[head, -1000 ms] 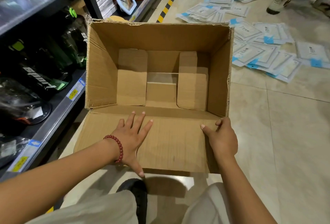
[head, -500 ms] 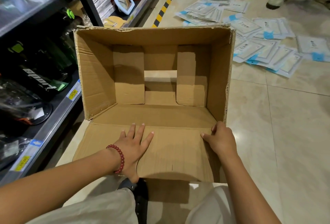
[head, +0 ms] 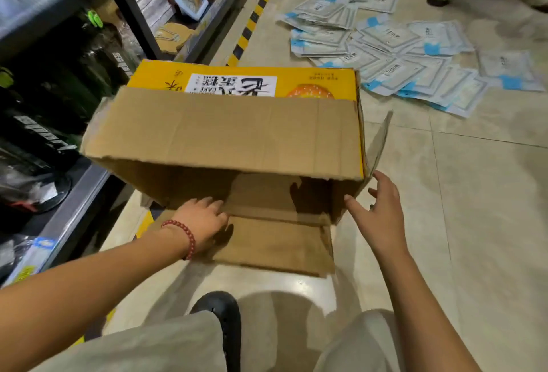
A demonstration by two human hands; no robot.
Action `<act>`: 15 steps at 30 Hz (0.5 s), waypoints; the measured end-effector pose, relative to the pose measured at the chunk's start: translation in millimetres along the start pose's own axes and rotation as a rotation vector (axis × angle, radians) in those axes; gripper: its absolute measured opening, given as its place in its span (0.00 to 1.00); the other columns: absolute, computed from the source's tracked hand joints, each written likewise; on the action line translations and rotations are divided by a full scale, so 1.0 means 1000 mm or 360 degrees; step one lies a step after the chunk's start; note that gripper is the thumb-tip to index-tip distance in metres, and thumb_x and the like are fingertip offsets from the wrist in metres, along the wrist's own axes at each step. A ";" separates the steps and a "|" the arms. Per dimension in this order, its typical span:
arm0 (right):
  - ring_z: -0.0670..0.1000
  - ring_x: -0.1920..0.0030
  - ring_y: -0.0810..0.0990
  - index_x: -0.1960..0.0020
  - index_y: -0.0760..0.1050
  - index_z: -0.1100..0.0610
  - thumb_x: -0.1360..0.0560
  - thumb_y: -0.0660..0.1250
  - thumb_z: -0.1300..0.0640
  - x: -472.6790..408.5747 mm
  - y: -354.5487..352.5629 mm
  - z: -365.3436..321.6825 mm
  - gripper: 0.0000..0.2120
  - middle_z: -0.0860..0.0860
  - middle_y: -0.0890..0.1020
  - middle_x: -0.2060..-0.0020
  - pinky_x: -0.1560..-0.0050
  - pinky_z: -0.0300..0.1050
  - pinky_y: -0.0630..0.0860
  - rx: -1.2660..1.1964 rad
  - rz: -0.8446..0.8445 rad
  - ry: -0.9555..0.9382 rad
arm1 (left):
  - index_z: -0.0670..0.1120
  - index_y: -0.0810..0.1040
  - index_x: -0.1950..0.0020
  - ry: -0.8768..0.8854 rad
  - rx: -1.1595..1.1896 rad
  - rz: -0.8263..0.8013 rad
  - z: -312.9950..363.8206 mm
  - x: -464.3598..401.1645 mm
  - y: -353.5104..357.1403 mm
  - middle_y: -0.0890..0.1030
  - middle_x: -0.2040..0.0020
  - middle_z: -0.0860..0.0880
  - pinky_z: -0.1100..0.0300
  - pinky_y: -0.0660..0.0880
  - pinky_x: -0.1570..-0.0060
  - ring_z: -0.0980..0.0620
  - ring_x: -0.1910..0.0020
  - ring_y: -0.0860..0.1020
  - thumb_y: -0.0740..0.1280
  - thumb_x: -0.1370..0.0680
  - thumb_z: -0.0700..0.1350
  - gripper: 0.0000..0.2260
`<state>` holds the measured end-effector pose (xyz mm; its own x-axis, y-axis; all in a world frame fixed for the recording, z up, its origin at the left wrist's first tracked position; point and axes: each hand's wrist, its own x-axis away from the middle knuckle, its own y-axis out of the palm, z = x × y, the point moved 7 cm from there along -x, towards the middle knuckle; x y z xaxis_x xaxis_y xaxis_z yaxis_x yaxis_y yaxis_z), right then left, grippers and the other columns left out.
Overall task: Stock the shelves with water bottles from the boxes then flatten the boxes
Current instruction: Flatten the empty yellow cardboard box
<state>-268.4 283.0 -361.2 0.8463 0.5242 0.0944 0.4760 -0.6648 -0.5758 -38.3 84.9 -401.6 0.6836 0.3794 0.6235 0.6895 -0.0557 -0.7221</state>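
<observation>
On the tiled floor (head: 474,193) beside the shelf (head: 74,211), cardboard box (head: 231,131) tipped onto its side, opening toward the viewer, left hand (head: 204,220) pressing flat on its lower flap, right hand (head: 382,211) spread wide at its right edge, white packets (head: 394,54) scattered beyond the box.

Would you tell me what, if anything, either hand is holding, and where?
Nothing is gripped. The left hand rests on the cardboard box's bottom flap; the right hand, fingers spread, touches its right edge.

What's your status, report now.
Left hand flat on the bottom flap. Right hand open beside the cardboard box. Box empty, unflattened. Nothing in the way.
</observation>
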 end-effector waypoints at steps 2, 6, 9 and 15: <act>0.53 0.31 0.68 0.25 0.57 0.51 0.27 0.72 0.52 -0.001 -0.002 0.003 0.36 0.50 0.64 0.28 0.34 0.52 0.70 -0.0049 -0.0012 -0.0001 | 0.48 0.66 0.30 0.0137 0.0029 0.0114 0.005 0.008 -0.009 0.67 0.29 0.45 0.52 0.68 0.35 0.45 0.32 0.67 0.59 0.21 0.53 0.20; 0.53 0.28 0.64 0.23 0.50 0.48 0.27 0.72 0.53 0.000 -0.007 -0.007 0.41 0.49 0.60 0.25 0.31 0.56 0.67 -0.0063 -0.0010 -0.0107 | 0.45 0.71 0.41 0.0763 0.0017 0.1144 0.030 0.045 -0.064 0.79 0.47 0.43 0.53 0.78 0.58 0.46 0.51 0.79 0.68 0.27 0.45 0.16; 0.53 0.26 0.59 0.23 0.50 0.52 0.26 0.70 0.58 -0.002 -0.019 -0.024 0.40 0.53 0.58 0.25 0.28 0.52 0.62 0.0041 0.0138 -0.0249 | 0.44 0.69 0.35 0.0544 -0.0009 0.1689 0.011 0.059 -0.092 0.72 0.38 0.39 0.48 0.75 0.46 0.42 0.40 0.73 0.72 0.31 0.45 0.26; 0.54 0.23 0.48 0.26 0.62 0.55 0.28 0.69 0.63 -0.010 -0.021 -0.057 0.32 0.53 0.57 0.24 0.26 0.52 0.49 0.0637 0.0198 -0.0473 | 0.48 0.50 0.23 -0.0372 0.0204 0.1230 -0.050 0.035 -0.074 0.44 0.22 0.41 0.39 0.41 0.30 0.43 0.24 0.38 0.74 0.33 0.54 0.47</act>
<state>-273.4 261.5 -303.8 0.7584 0.6216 -0.1959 0.1981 -0.5063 -0.8393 -53.5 56.0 -311.0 0.8775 0.4608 -0.1332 0.0014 -0.2801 -0.9600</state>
